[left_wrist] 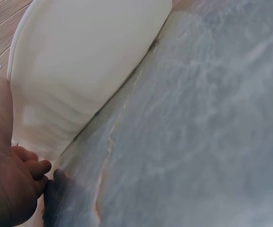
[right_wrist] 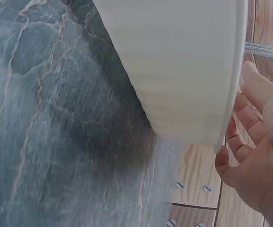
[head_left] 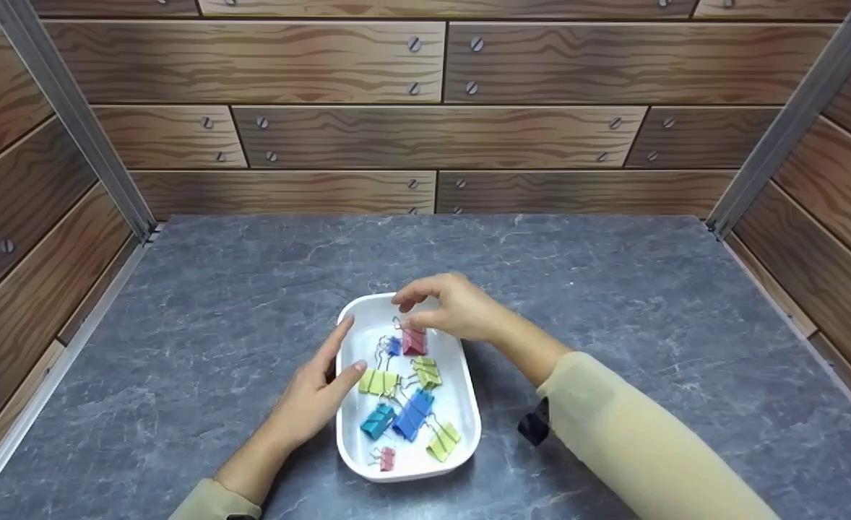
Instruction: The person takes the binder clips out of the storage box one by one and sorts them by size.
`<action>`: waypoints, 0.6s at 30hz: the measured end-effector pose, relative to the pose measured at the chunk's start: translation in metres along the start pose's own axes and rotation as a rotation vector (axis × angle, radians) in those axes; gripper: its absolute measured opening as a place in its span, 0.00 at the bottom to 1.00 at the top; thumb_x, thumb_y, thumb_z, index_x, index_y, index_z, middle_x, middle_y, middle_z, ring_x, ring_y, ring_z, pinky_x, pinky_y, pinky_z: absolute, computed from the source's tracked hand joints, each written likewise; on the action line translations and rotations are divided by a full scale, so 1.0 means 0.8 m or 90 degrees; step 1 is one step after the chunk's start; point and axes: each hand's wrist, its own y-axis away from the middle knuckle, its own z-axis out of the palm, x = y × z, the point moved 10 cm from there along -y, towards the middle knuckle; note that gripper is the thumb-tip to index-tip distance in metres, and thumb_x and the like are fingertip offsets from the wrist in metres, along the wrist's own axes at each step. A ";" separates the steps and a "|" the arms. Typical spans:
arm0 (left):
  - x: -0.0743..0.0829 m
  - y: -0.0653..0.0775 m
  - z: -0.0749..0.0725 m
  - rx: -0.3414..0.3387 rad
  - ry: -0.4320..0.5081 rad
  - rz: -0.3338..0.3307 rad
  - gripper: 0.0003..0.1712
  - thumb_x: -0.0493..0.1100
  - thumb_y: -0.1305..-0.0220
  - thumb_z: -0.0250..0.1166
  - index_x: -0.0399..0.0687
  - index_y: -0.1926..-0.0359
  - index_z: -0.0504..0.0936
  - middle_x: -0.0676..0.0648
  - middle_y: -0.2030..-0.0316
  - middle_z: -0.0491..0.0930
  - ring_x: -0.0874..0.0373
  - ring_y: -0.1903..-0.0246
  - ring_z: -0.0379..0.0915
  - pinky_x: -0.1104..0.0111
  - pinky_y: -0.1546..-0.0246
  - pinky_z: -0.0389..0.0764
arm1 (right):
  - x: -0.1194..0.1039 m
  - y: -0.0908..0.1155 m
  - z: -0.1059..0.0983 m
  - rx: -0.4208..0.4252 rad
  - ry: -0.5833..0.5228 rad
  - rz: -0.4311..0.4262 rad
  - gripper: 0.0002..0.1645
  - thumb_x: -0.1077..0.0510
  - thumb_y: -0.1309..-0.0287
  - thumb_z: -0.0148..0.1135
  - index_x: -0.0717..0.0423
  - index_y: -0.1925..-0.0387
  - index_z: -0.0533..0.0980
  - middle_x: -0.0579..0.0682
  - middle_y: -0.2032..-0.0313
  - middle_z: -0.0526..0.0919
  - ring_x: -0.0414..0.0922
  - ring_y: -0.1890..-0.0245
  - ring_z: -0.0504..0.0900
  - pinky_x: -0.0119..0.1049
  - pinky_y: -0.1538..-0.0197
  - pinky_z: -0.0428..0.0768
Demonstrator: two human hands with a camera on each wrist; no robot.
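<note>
A white oblong tray (head_left: 470,426) holds several binder clips. Near its far end is a larger red clip (head_left: 414,342), beside a small blue clip (head_left: 394,347). Mid-tray lie two yellow clips (head_left: 378,382), a large blue clip (head_left: 414,415) and a teal clip (head_left: 377,421). A third yellow clip (head_left: 443,443) and a small red clip (head_left: 387,459) sit at the near end. My left hand (head_left: 310,404) rests at the left rim, thumb and index finger reaching over it. Above the far right end, my right hand (head_left: 461,307) has thumb and fingers apart, thumb close over the larger red clip.
The tray stands on a dark grey marbled tabletop (head_left: 238,347). Wood-patterned panels (head_left: 339,137) enclose the back and both sides, with metal posts (head_left: 71,115) at the corners. A black strap piece (head_left: 534,426) hangs by the right sleeve.
</note>
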 end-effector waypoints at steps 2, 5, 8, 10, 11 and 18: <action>-0.001 0.001 0.000 -0.001 0.000 -0.002 0.41 0.54 0.21 0.63 0.67 0.15 0.56 0.43 0.21 0.62 0.45 0.24 0.61 0.48 0.27 0.65 | 0.001 -0.002 0.004 -0.007 0.009 -0.002 0.21 0.58 0.33 0.73 0.60 0.41 0.85 0.52 0.50 0.90 0.54 0.44 0.85 0.59 0.33 0.75; -0.002 0.001 0.000 -0.001 -0.001 0.000 0.41 0.54 0.21 0.63 0.66 0.15 0.57 0.42 0.21 0.62 0.45 0.24 0.60 0.47 0.26 0.64 | 0.005 -0.004 0.009 -0.011 0.020 0.001 0.21 0.58 0.33 0.73 0.58 0.41 0.85 0.52 0.49 0.90 0.51 0.44 0.85 0.58 0.33 0.76; -0.002 0.001 0.001 0.000 -0.005 0.006 0.41 0.53 0.22 0.63 0.64 0.15 0.57 0.40 0.21 0.63 0.43 0.24 0.61 0.46 0.27 0.65 | 0.009 -0.004 0.012 -0.009 0.030 0.006 0.21 0.57 0.33 0.73 0.57 0.40 0.85 0.51 0.49 0.90 0.51 0.44 0.83 0.58 0.33 0.75; -0.002 0.001 0.001 0.001 -0.008 0.005 0.41 0.53 0.22 0.64 0.64 0.15 0.58 0.40 0.22 0.63 0.43 0.24 0.62 0.46 0.27 0.66 | 0.010 -0.003 0.013 -0.003 0.035 0.004 0.21 0.57 0.32 0.73 0.56 0.40 0.85 0.50 0.49 0.90 0.52 0.44 0.82 0.59 0.34 0.75; -0.002 0.001 0.001 0.001 -0.008 0.004 0.41 0.53 0.22 0.64 0.65 0.15 0.58 0.40 0.22 0.64 0.43 0.24 0.62 0.46 0.27 0.66 | 0.011 -0.003 0.013 -0.001 0.038 0.003 0.21 0.57 0.32 0.73 0.56 0.39 0.85 0.50 0.49 0.90 0.52 0.44 0.81 0.60 0.35 0.75; -0.003 0.000 -0.001 0.005 -0.011 -0.002 0.41 0.52 0.22 0.64 0.67 0.15 0.58 0.40 0.22 0.64 0.44 0.24 0.62 0.47 0.27 0.66 | 0.013 -0.002 0.015 0.013 0.058 -0.018 0.22 0.57 0.31 0.72 0.55 0.38 0.85 0.47 0.47 0.90 0.53 0.44 0.78 0.56 0.38 0.76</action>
